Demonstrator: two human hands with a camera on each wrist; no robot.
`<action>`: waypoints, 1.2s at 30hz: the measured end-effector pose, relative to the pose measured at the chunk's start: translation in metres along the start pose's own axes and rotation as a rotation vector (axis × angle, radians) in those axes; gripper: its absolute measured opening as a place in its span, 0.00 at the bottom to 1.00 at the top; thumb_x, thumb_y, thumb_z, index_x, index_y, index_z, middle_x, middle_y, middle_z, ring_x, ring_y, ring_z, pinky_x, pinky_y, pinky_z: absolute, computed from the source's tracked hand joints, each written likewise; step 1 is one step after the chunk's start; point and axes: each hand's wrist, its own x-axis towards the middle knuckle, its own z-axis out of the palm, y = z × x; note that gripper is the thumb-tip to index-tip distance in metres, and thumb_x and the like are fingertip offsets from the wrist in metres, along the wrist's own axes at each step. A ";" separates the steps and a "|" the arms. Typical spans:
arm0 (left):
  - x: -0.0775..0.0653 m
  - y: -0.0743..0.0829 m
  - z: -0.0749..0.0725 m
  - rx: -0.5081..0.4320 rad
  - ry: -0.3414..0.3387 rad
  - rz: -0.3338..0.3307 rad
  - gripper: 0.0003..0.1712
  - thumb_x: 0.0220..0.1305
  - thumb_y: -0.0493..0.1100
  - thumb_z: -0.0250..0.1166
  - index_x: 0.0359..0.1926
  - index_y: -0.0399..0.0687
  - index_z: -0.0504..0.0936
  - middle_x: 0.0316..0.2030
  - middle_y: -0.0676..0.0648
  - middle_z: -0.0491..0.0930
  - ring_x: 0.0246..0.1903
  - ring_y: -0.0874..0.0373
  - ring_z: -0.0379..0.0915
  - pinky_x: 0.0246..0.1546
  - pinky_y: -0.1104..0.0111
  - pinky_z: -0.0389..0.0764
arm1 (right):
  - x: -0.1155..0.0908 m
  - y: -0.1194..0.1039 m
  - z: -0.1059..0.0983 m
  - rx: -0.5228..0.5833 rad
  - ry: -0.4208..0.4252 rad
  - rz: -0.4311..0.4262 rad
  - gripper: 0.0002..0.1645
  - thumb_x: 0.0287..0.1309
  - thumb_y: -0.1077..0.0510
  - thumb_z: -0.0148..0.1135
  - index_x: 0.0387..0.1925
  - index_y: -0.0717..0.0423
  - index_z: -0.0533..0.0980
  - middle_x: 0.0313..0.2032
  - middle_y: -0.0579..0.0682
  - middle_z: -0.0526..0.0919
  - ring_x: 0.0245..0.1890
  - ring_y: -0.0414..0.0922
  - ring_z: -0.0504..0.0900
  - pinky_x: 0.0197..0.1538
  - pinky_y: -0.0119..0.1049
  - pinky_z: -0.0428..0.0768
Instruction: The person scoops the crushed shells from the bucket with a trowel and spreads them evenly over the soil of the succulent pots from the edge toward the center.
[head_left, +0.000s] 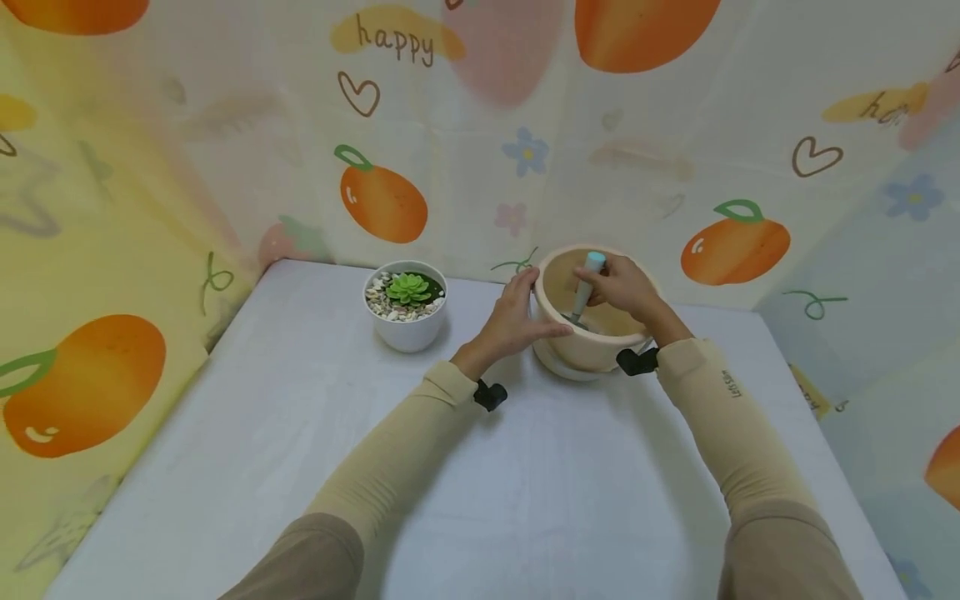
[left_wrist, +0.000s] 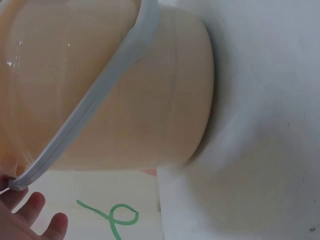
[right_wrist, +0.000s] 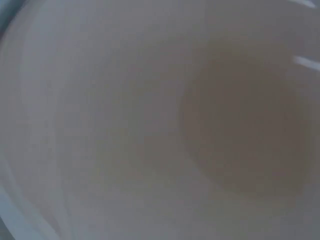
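Note:
A peach bucket (head_left: 592,354) stands upright at the back right of the table, its pale grey carrying handle (left_wrist: 95,100) hanging down across the front side. Against the bucket's left side and front rim rests my left hand (head_left: 513,317), fingers spread and thumb stretched along the rim. My right hand (head_left: 626,287) reaches over the rim and grips a small hand tool (head_left: 587,287) with a pale grey handle and light-blue end. The tool slants down inside the bucket; its dark lower end is mostly hidden by the rim. The right wrist view shows only the blurred bucket wall (right_wrist: 125,125).
A white pot (head_left: 408,335) with a green succulent (head_left: 408,288), pebbles and dark soil stands left of the bucket. The white-covered table (head_left: 517,500) extends towards me. A patterned cloth (head_left: 465,167) hangs close behind the bucket.

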 end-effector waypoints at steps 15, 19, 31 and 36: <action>-0.004 -0.003 0.003 0.011 0.012 0.014 0.63 0.47 0.61 0.76 0.75 0.43 0.51 0.75 0.40 0.51 0.74 0.44 0.49 0.69 0.45 0.61 | -0.002 0.007 -0.002 0.094 -0.077 0.098 0.23 0.70 0.52 0.54 0.52 0.70 0.69 0.52 0.68 0.76 0.39 0.46 0.85 0.48 0.42 0.84; -0.004 -0.005 0.004 0.018 0.031 0.020 0.63 0.46 0.60 0.77 0.74 0.43 0.52 0.74 0.41 0.52 0.74 0.45 0.49 0.70 0.46 0.60 | -0.002 0.007 0.005 0.115 0.000 0.138 0.24 0.70 0.50 0.54 0.50 0.70 0.69 0.53 0.69 0.75 0.38 0.47 0.85 0.46 0.41 0.85; -0.004 -0.005 0.006 -0.021 0.059 -0.003 0.64 0.43 0.60 0.78 0.74 0.44 0.53 0.74 0.44 0.54 0.72 0.48 0.53 0.70 0.51 0.63 | -0.005 0.000 0.000 0.191 0.052 0.214 0.19 0.70 0.51 0.53 0.41 0.66 0.70 0.36 0.52 0.77 0.32 0.41 0.84 0.45 0.39 0.85; -0.001 -0.003 0.003 -0.025 0.047 0.010 0.64 0.45 0.60 0.78 0.75 0.45 0.51 0.75 0.44 0.53 0.73 0.48 0.51 0.70 0.51 0.61 | -0.007 -0.006 -0.009 0.119 -0.084 0.121 0.25 0.70 0.50 0.54 0.52 0.70 0.68 0.47 0.60 0.78 0.38 0.43 0.84 0.51 0.41 0.83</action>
